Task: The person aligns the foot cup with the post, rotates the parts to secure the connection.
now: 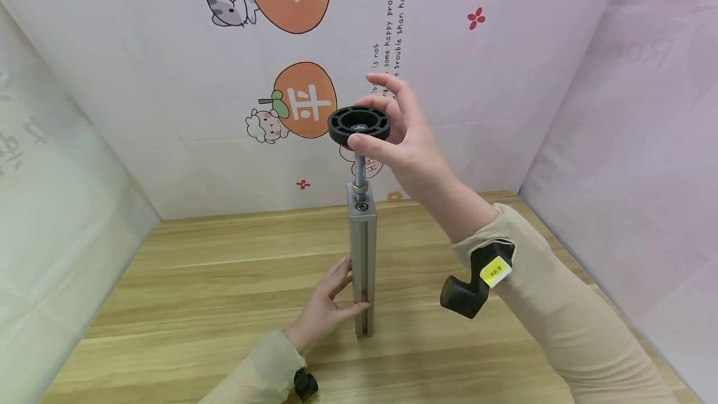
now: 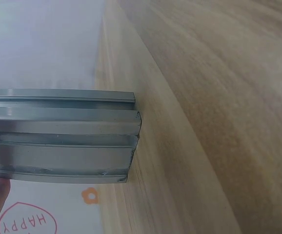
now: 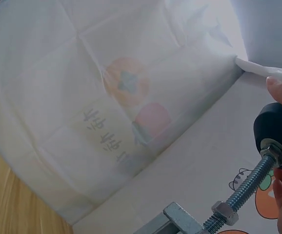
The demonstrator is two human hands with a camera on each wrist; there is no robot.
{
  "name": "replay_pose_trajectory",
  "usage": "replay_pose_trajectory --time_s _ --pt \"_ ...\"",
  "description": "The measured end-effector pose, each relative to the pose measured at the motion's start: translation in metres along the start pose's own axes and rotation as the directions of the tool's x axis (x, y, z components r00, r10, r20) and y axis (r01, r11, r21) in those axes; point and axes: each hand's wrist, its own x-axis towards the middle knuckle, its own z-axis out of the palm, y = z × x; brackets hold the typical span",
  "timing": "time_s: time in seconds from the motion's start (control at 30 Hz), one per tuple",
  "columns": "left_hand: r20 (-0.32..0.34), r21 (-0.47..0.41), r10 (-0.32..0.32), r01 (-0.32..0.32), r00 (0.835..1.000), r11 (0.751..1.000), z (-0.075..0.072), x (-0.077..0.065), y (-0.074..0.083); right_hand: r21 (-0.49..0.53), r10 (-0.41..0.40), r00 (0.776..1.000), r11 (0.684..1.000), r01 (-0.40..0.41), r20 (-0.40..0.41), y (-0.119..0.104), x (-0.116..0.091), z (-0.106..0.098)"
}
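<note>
An aluminium profile point(image 1: 363, 260) with slotted sides stands upright on the table. My left hand point(image 1: 320, 313) holds its lower part, thumb across the near face and fingers at the left side. In the left wrist view the profile's cut end point(image 2: 133, 139) is right at the wood, with one fingertip point(image 2: 2, 187) at its edge. A levelling foot rises from the profile's top: a black round base point(image 1: 342, 129) on a threaded rod point(image 3: 251, 187) with a hex nut point(image 3: 225, 213) low on it. My right hand point(image 1: 415, 145) grips the base, thumb on the near rim.
The wood-grain table point(image 1: 224, 279) is enclosed by white printed cloth at the back point(image 1: 196, 98), left and right. Wrist cameras sit on both sleeves, the right one point(image 1: 465, 295) hanging below the forearm.
</note>
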Motion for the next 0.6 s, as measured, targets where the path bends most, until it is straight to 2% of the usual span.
replay_pose_trajectory --time_s 0.13,0.23,0.47,0.6 --pt "0.006 0.008 -0.002 0.002 1.0 1.0 0.0 0.0 -0.001 0.191 0.009 0.991 0.981 -0.034 0.13 0.01 0.005 -0.005" --pt "0.007 0.007 0.001 -0.001 1.0 1.0 0.0 0.001 -0.001 0.307 -0.002 0.977 0.949 -0.065 0.213 0.018 0.009 -0.009" --pt "0.0 -0.011 -0.006 0.006 1.0 1.0 0.001 0.001 0.0 0.499 -0.101 0.929 0.861 -0.098 0.357 0.026 0.014 -0.012" --pt "-0.006 -0.017 -0.002 0.002 1.0 1.0 0.001 0.001 -0.001 0.566 -0.115 0.912 0.812 -0.142 0.394 0.025 0.014 -0.012"
